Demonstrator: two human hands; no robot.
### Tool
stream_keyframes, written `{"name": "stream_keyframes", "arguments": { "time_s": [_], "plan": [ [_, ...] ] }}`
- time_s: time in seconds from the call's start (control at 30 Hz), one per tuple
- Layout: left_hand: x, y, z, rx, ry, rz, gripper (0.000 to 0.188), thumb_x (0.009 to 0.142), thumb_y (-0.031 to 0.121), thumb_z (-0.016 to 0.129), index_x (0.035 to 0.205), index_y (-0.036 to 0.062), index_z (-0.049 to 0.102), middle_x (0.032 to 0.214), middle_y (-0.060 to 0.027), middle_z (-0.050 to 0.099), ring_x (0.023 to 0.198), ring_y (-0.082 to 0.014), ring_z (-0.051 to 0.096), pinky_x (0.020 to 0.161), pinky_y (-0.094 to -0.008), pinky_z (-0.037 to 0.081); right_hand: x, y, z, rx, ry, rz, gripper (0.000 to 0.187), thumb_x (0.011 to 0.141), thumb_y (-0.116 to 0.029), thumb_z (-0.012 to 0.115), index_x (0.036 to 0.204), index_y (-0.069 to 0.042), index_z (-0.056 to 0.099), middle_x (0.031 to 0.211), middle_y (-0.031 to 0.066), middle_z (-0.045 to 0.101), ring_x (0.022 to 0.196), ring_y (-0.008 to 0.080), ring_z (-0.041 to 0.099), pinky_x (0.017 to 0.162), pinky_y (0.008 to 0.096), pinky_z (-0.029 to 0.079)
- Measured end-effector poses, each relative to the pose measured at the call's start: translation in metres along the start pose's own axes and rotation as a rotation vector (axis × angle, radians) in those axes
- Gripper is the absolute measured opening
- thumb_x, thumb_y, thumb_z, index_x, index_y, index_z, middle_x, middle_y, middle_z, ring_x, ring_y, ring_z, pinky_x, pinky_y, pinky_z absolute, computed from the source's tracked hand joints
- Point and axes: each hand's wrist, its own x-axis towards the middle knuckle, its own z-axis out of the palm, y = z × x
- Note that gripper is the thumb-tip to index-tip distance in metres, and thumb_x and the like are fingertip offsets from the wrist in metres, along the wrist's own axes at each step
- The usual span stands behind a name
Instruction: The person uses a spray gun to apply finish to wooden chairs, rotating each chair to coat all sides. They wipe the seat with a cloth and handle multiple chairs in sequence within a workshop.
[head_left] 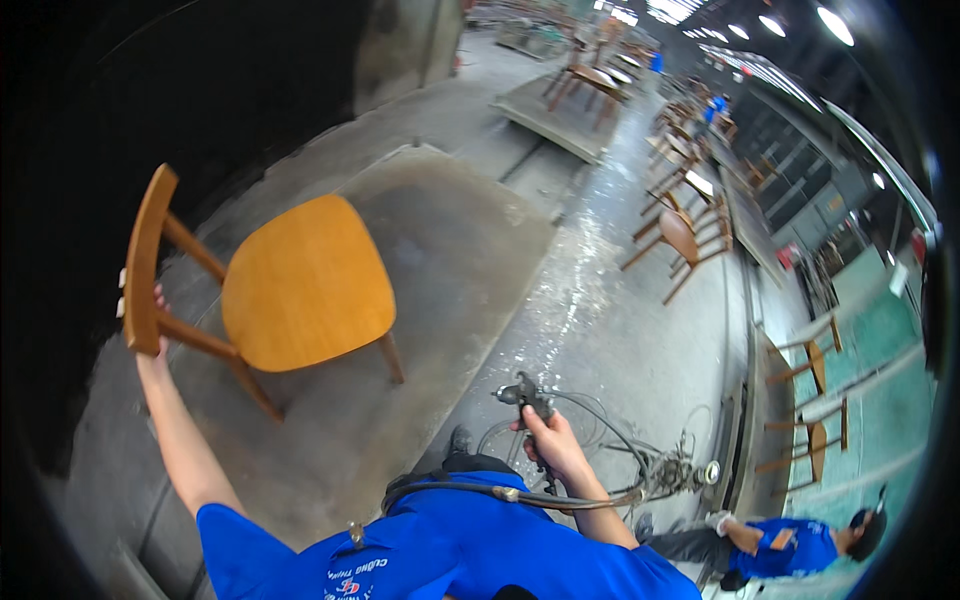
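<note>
A wooden chair point(308, 283) with an orange-brown seat stands at the left on a low grey platform point(440, 240). My left hand point(157, 325) is closed on the lower end of its curved backrest, the fingers partly hidden behind the wood. Two small white bits show at the backrest's outer edge; what they are I cannot tell. In front of my body, my right hand point(548, 440) grips a dark spray gun point(525, 392), its nozzle pointing left toward the chair. Hoses point(600, 425) run from the gun, and one crosses my waist.
A dark wall point(200, 80) rises beyond the chair. Another platform point(550, 110) carries chairs farther off. Brown chairs point(680, 235) line the wet-looking floor at right. Coiled hoses and fittings point(675, 468) lie right of my hand. A person in blue point(790, 545) is at lower right.
</note>
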Motion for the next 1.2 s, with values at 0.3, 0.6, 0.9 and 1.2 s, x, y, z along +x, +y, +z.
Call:
{"name": "stream_keyframes", "arguments": {
  "time_s": [0.3, 0.6, 0.9, 1.2],
  "plan": [
    [-0.211, -0.011, 0.005, 0.2, 0.522, 0.3, 0.036, 0.101, 0.027, 0.056, 0.133, 0.0091, 0.057, 0.117, -0.0056, 0.066, 0.101, -0.0158, 0.064, 0.094, -0.0323, 0.05, 0.01, -0.001, -0.024, -0.081, -0.065, 0.034, 0.034, 0.103, -0.038, 0.053, 0.114, -0.006, 0.053, 0.095, 0.0048, 0.064, 0.057, 0.0078, 0.051, 0.046, 0.0247, 0.041],
    [-0.35, 0.078, 0.171, 0.608, 0.88, 0.446, 0.052, 0.108, 0.036, 0.034, 0.137, -0.0039, 0.05, 0.133, -0.0142, 0.061, 0.127, -0.026, 0.056, 0.109, -0.0405, 0.043, 0.054, -0.034, -0.051, 0.0, -0.195, -0.158, 0.041, 0.106, -0.044, 0.044, 0.113, -0.005, 0.055, 0.097, 0.005, 0.065, 0.051, 0.007, 0.046, 0.044, 0.0243, 0.036],
    [-0.291, 0.09, 0.181, 1.285, 0.441, 0.153, 0.058, 0.107, 0.048, 0.037, 0.131, 0.0003, 0.06, 0.12, -0.0105, 0.067, 0.116, -0.0207, 0.057, 0.112, -0.0331, 0.032, 0.068, -0.027, -0.146, 0.054, -0.114, -0.168, 0.045, 0.106, -0.048, 0.042, 0.112, -0.006, 0.057, 0.097, 0.0039, 0.067, 0.051, 0.0067, 0.047, 0.045, 0.0234, 0.037],
    [-0.302, 0.046, 0.252, 1.442, 0.374, 0.281, 0.039, 0.106, 0.039, 0.045, 0.108, 0.0041, 0.061, 0.076, -0.004, 0.065, 0.069, -0.015, 0.06, 0.066, -0.0309, 0.048, 0.083, -0.045, -0.218, -0.226, -0.004, -0.242, 0.071, 0.101, -0.063, 0.042, 0.092, -0.002, 0.075, 0.052, -0.0011, 0.049, 0.046, 0.0072, 0.044, 0.044, 0.0242, 0.034]
  ]
}}
